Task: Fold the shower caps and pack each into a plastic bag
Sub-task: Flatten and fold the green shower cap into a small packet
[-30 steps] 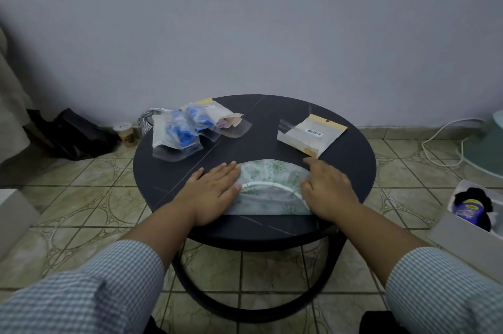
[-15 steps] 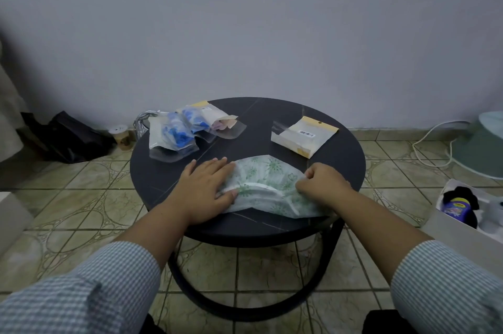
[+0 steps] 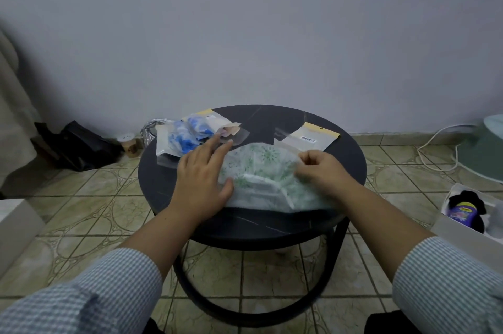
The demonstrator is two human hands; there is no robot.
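Observation:
A white shower cap with green flower print [image 3: 261, 173] lies half folded on the round black table [image 3: 163, 186]. My left hand [image 3: 202, 173] rests flat on its left part with fingers straight. My right hand [image 3: 321, 170] pinches the cap's right edge and holds it slightly raised. An empty plastic bag with a yellow header and barcode [image 3: 310, 136] lies behind the cap on the right. Packed bags with blue caps [image 3: 179, 140] and one with a pink cap [image 3: 226, 128] sit at the back left.
A white box [image 3: 462, 227] holding a purple bottle [image 3: 461, 212] stands on the tiled floor at right. A white cable [image 3: 435, 148] and a green object [image 3: 490, 148] lie beyond it. A black bag [image 3: 79, 147] and a small jar [image 3: 128, 143] sit by the wall at left.
My right hand went from lying on the cap to pinching its right edge and lifting it. My left hand slid forward over the cap. The cap now lies looser and wider.

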